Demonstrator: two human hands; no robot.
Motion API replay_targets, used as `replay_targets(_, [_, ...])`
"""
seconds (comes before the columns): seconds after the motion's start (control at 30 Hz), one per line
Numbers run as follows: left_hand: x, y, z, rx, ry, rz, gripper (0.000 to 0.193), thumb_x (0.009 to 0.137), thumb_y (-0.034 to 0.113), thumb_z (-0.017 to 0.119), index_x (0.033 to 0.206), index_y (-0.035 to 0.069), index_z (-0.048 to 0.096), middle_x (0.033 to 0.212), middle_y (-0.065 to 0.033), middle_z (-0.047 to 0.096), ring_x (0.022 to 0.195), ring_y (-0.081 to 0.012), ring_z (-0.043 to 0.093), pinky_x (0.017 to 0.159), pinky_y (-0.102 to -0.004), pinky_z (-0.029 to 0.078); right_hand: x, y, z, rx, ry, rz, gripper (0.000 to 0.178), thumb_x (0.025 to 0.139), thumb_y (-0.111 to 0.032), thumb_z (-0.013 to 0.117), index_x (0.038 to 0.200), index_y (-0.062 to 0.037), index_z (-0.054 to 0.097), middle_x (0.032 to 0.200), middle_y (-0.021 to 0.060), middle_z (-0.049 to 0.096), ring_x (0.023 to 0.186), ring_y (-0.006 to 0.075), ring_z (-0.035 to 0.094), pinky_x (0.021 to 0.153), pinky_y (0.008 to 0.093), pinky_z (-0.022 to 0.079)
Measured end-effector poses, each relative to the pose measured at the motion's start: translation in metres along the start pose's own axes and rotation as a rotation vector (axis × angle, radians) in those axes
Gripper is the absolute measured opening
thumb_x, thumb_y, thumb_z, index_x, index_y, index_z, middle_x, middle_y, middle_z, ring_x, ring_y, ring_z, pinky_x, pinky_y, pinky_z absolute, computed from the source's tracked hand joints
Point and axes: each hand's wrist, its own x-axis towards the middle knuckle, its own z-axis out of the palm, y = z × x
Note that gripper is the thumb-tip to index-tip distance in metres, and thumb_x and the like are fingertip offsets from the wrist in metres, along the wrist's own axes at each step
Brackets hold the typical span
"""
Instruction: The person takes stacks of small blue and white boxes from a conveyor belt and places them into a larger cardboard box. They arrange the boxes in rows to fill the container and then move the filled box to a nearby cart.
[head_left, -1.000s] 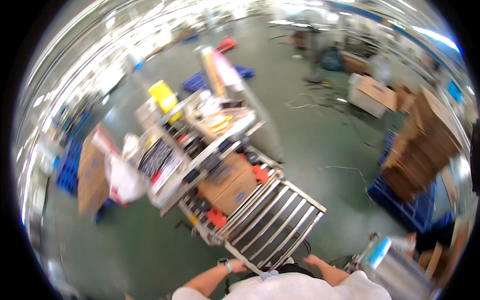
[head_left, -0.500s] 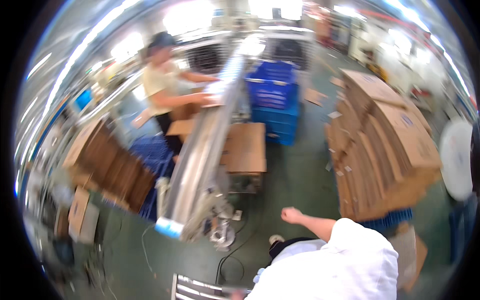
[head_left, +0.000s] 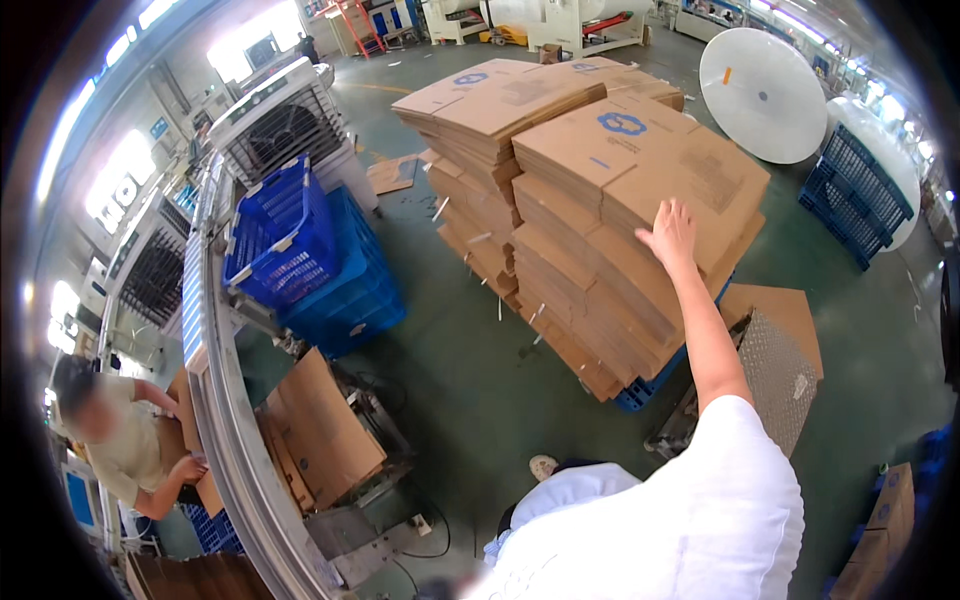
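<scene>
outstretched right hand (head_left: 671, 232), stacked cartons (head_left: 600, 215) near

Green floor (head_left: 465, 385), blue pallet (head_left: 640, 393) resting on it; flat brown cartons (head_left: 590, 245), stacked on the pallet

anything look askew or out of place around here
The near cardboard stack looks askew: its layers jut out unevenly instead of lining up. A loose cardboard piece also lies flat on the floor, apart from the stacks.
</scene>
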Motion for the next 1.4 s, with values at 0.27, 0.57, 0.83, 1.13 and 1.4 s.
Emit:
replay_targets(0.27, [0.125, 0.04, -0.086, 0.139, 0.004, 0.036, 0.053, 0.086, 0.033, 0.048, 0.132, 0.012, 0.032, 0.139, -0.0145, 0.022, 0.127, -0.0347, 0.021, 0.104, -0.0315, 0.019, -0.002, 0.014, 0.042, 0.006, 0.1, -0.076, 0.033, 0.067, -0.013, 0.068, 0.09, 0.0013, 0.049, 0.093, 0.0153, 0.051, 0.09, 0.0301, 0.048, 0.078, 0.0366, 0.041])
replay_targets(0.57, [0.029, 0.343, -0.161, 0.269, 0.433, 0.761, 0.038, 0.082, 0.029, 0.052, 0.105, -0.001, 0.052, 0.091, -0.0199, 0.06, 0.084, -0.0329, 0.058, 0.073, -0.0372, 0.046, 0.038, -0.036, -0.209, -0.48, 0.714, -0.122, 0.014, 0.082, -0.02, 0.052, 0.088, -0.0077, 0.055, 0.082, 0.0029, 0.052, 0.074, 0.0199, 0.054, 0.062, 0.0319, 0.043])
replay_targets(0.83, [-0.116, 0.455, -0.282, 0.246, 1.403, 1.36, 0.06, 0.069, 0.013, 0.068, 0.12, 0.002, 0.039, 0.118, -0.0167, 0.043, 0.112, -0.0321, 0.039, 0.094, -0.049, 0.029, 0.069, -0.367, -0.245, 0.207, 0.506, -1.11, 0.017, 0.056, -0.005, 0.057, 0.073, -0.006, 0.056, 0.069, 0.0046, 0.055, 0.068, 0.0209, 0.055, 0.063, 0.0326, 0.043])
replay_targets(1.13, [-0.151, 0.384, -0.36, 0.289, 1.847, 0.309, 0.018, 0.072, 0.022, 0.066, 0.081, 0.012, 0.054, 0.079, 0.0007, 0.055, 0.085, -0.0183, 0.051, 0.098, -0.0511, 0.018, 0.072, -0.687, -0.066, 0.973, -0.067, -1.769, 0.017, 0.071, -0.023, 0.064, 0.072, -0.0074, 0.058, 0.066, 0.0035, 0.059, 0.064, 0.0202, 0.058, 0.058, 0.031, 0.044])
replay_targets(1.4, [-0.087, 0.407, -0.384, 0.003, 1.934, -0.28, 0.03, 0.08, 0.039, 0.053, 0.088, 0.011, 0.057, 0.108, -0.0063, 0.052, 0.118, -0.031, 0.035, 0.096, -0.0638, 0.002, 0.053, -0.856, -0.005, 0.692, -0.509, -2.322, 0.02, 0.082, -0.029, 0.05, 0.086, -0.0148, 0.064, 0.08, 0.0052, 0.063, 0.073, 0.0274, 0.06, 0.063, 0.035, 0.047])
